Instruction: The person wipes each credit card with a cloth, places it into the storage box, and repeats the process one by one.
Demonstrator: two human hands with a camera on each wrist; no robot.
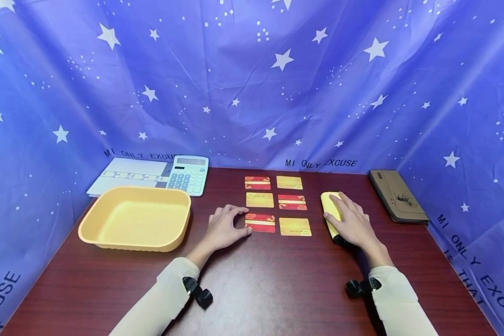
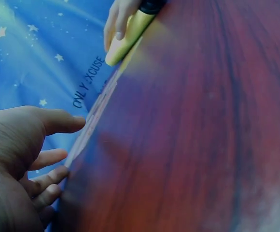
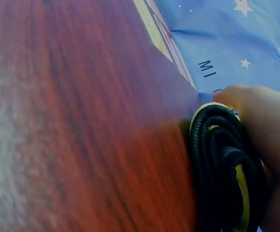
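Observation:
Three red cards and three gold cards lie face up in two columns on the table. My left hand (image 1: 224, 228) rests at the left edge of the nearest red card (image 1: 260, 223), thumb and forefinger spread at its corners. Beside that card is a gold card (image 1: 295, 227). To the right, my right hand (image 1: 353, 224) holds a yellow folded pouch (image 1: 331, 205) with black trim, thumb over its left side and fingers over the far end and right side. Stacked black-edged folds of the pouch (image 3: 217, 145) show in the right wrist view.
A yellow plastic basin (image 1: 134, 242) stands at the left. Behind it are a light blue calculator (image 1: 189, 175) and a white box (image 1: 128, 170). A brown zipped wallet (image 1: 396, 196) lies at the far right. A starry blue curtain (image 1: 235, 84) surrounds the table (image 1: 269, 284).

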